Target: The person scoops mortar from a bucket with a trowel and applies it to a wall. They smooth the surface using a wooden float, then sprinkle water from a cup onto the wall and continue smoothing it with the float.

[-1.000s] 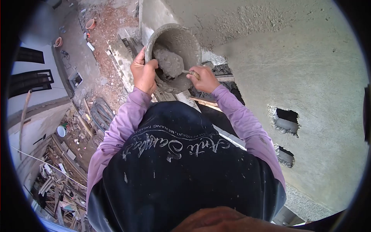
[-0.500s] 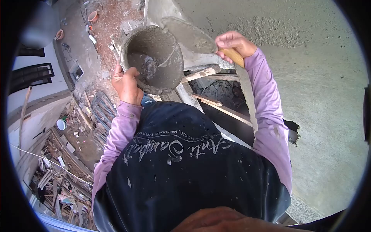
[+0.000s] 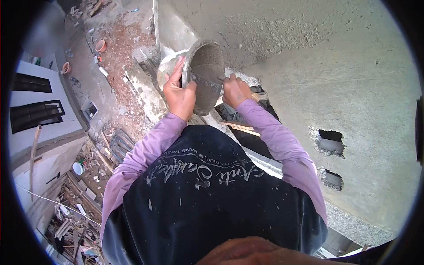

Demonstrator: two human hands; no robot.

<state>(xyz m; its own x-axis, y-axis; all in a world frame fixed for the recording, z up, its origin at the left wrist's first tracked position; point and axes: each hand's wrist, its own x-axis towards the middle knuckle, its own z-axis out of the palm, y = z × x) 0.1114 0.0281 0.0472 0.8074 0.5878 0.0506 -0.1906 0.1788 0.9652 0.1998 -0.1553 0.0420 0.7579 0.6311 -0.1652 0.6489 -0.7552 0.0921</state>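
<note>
- Head view: the left hand [image 3: 180,98] grasps the bucket [image 3: 210,54] at its near-left side, thumb by the rim, fingers spread along the outside.
- Right hand [image 3: 236,90]: closed on the trowel [image 3: 221,79]; the fingers cover most of the handle, and only a short part shows at the bucket's mouth.
- Bucket position: held up ahead of the torso, between the two hands, tipped so that its mouth turns toward the right hand.
- Change noted: half a second ago the trowel blade was outside, in front of the plastered surface [image 3: 349,101]; the right hand is now back at the bucket, whose mouth has swung away from the camera.
- Meaning, as judged: work has returned from the surface to the bucket. How much mortar is on the blade cannot be told.
- Surroundings: a rough patch [image 3: 282,33] lies beyond the bucket; timber strips [image 3: 240,127] lie below the right hand.
</note>
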